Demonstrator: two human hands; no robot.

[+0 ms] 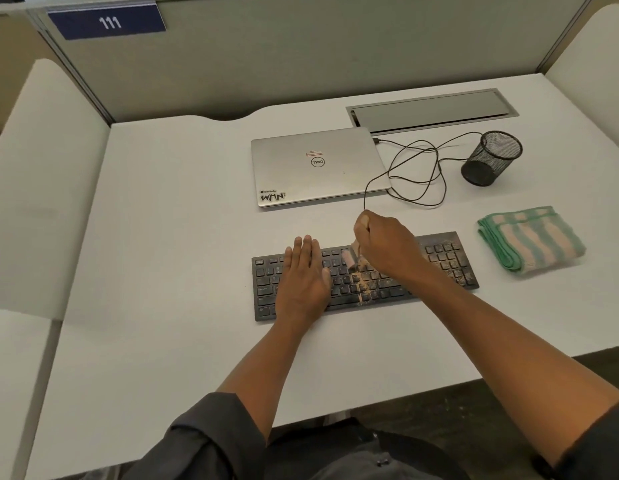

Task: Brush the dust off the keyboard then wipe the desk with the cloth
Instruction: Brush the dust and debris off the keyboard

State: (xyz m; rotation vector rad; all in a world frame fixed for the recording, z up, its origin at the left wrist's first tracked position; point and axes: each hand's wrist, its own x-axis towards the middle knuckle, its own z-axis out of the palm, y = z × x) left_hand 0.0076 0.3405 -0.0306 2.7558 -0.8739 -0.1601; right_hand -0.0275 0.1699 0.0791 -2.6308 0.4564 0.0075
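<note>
A black keyboard (443, 258) lies on the white desk (169, 237), with tan dust over its middle and right keys. My left hand (303, 278) rests flat with straight fingers on the keyboard's left half. My right hand (384, 244) grips a small brush (351, 259), its pale bristles down on the middle keys; most of the handle is hidden in my fist. A folded green and peach striped cloth (531, 239) lies to the right of the keyboard, apart from both hands.
A shut silver laptop (318, 166) sits behind the keyboard. Its black cable (415, 174) loops across the desk toward my right hand. A black mesh pen cup (491, 157) stands at the right, a metal cable hatch (433, 107) behind it. Partition walls enclose the desk.
</note>
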